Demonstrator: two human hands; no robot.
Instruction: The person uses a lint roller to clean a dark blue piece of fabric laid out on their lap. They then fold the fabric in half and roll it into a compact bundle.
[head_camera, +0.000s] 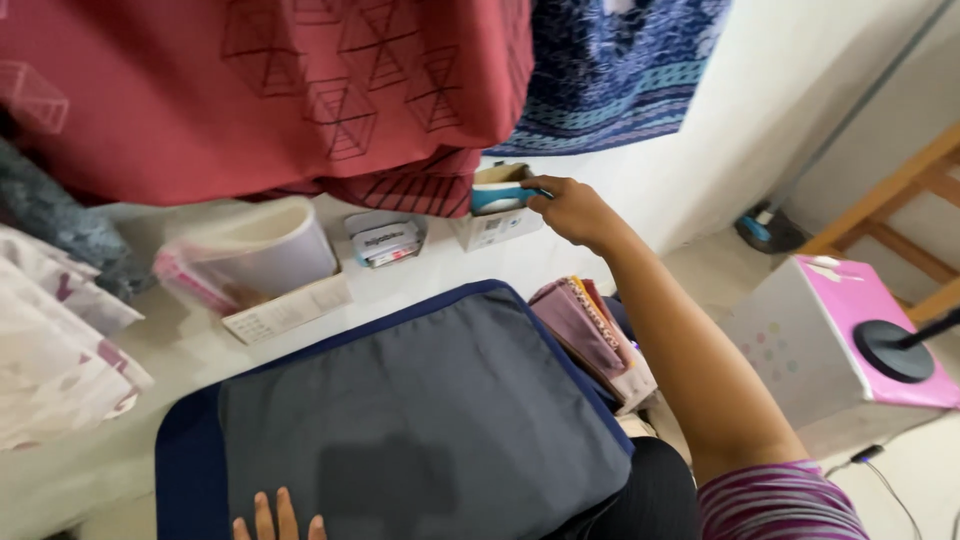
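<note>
Grey cloth lies flat over a navy pad on the white surface, and it fills most of the lower view. It looks smoothed out, with no obvious creases.

Red patterned fabric hangs above, blue patterned fabric beside it to the right. A stack of folded cloths sits at the pad's right edge.

White-and-pink box stands further right on the floor, with a black round stand base on top of it.

Right hand reaches out to the back of the surface, fingers closed on the blue handle of an object that stands in a small white box. The object is not lifted clear yet, and the rest of it is hidden.

Left hand shows only fingertips at the bottom edge, spread flat on the grey cloth and holding nothing.

Judgement: cloth laid out and ready, the handled object only just gripped, work on the cloth itself not started.
</note>
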